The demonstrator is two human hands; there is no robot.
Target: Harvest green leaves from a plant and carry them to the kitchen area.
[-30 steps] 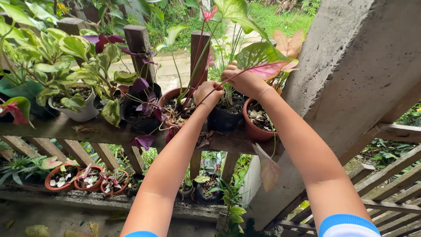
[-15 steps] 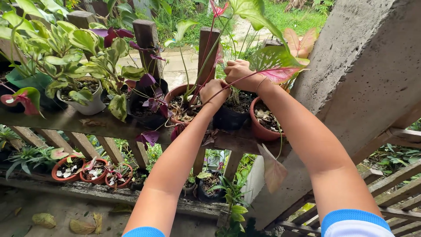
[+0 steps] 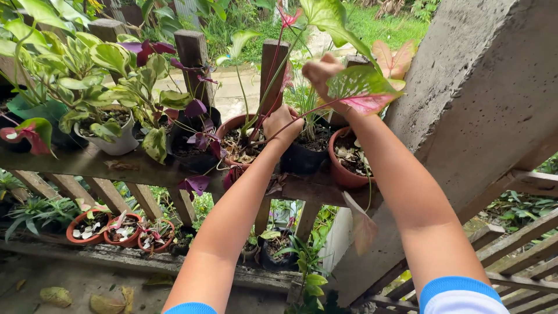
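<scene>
Long pink-red leaf stem (image 3: 290,119) runs on a slant, low-left to up-right: base down in the terracotta pot (image 3: 232,132) on the wooden shelf (image 3: 87,163), tip up at the green-and-pink spotted leaf (image 3: 360,88). Long axis approx diagonal, leaf end to the right and higher.

Left hand (image 3: 283,123) sits just above the rim of that pot, fingers curled in a loose fist round the stem low down; closed, grip looks light. Right hand (image 3: 321,71) is higher and further back, near the wooden post (image 3: 273,64), fingers bent in around the upper stem or thin green stalks behind the spotted leaf; the leaf covers part of it, so can't tell exactly what it pinches or how tight.

Count, shelf level near the hands: 2 terracotta pots (2nd one (image 3: 343,168) at the right, by the concrete pillar (image 3: 482,87)), 1 black pot (image 3: 299,158) between them w/ thin grass-like leaves, 1 dark pot (image 3: 189,152) w/ purple leaves to the left, 1 white pot (image 3: 113,141) w/ variegated green plant further left. Upright wooden posts behind: 3 clear. Lower ledge: 3 small terracotta pots (image 3: 119,229) in a row at left, plus dark pots under the arms, no. unclear.

One pale pink leaf (image 3: 363,227) hangs down below the shelf edge, beside the right forearm.
</scene>
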